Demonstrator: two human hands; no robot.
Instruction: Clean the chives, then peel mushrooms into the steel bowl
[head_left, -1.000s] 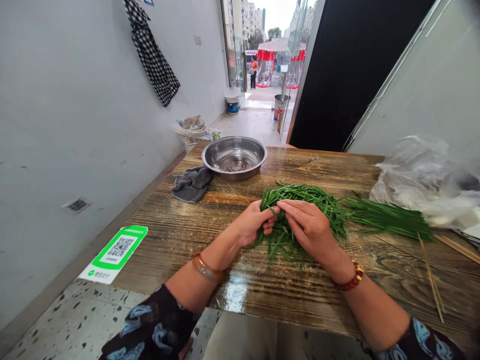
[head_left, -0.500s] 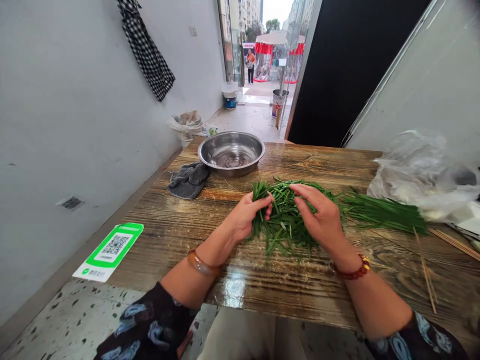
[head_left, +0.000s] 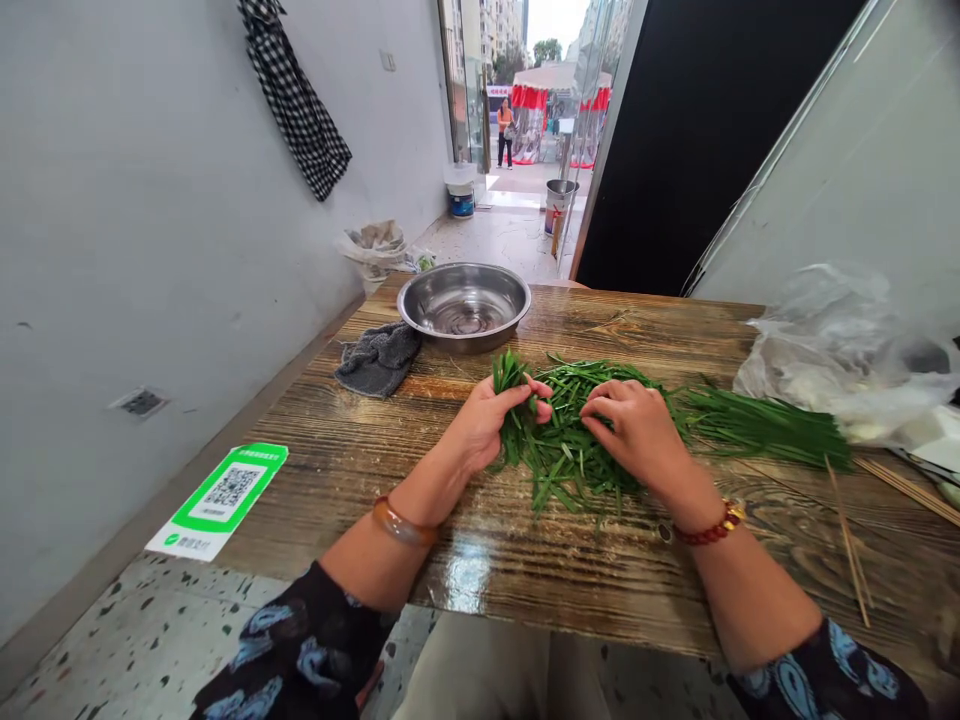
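Observation:
My left hand (head_left: pixel 489 415) is closed round a small bunch of cut garlic chives (head_left: pixel 508 372), whose tips stick up above the thumb. A loose heap of cut chives (head_left: pixel 574 460) lies on the wooden table, right of that hand. Over the right part of the heap is my right hand (head_left: pixel 630 425), thumb and fingers drawn together in a pinch. Whatever is between those fingertips is too small to make out. Beyond the right hand lies a bundle of long chives (head_left: pixel 772 428), flat on the table.
A steel basin (head_left: pixel 465 335) stands at the table's far edge beside a grey cloth (head_left: pixel 377 360). At the left edge lies a green QR-code card (head_left: pixel 225 495). Clear plastic bags (head_left: pixel 840 350) and thin wooden sticks (head_left: pixel 847 530) are on the right.
My right hand has drawn its fingers from spread into a pinch over the heap. My left hand has shifted slightly left with its bunch.

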